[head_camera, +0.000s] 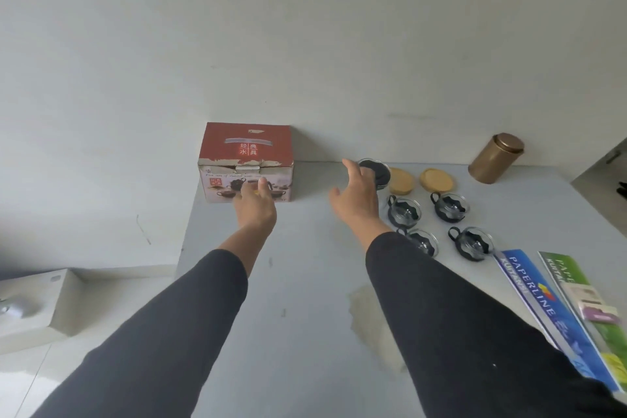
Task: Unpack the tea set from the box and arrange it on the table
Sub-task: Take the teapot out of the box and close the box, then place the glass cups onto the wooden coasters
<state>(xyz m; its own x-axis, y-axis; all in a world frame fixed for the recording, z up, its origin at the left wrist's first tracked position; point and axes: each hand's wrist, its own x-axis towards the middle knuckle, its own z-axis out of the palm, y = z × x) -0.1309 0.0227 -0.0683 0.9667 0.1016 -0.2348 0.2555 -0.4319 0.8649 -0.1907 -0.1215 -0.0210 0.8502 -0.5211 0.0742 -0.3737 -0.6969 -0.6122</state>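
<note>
The right hand (356, 193) partly hides what may be a teapot (381, 173).

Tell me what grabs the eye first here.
The red tea set box, closed at the table's far left edge, with the left hand reaching at its front. Right of it, the right hand hovers open before four black-handled glass cups set in a square.
</note>
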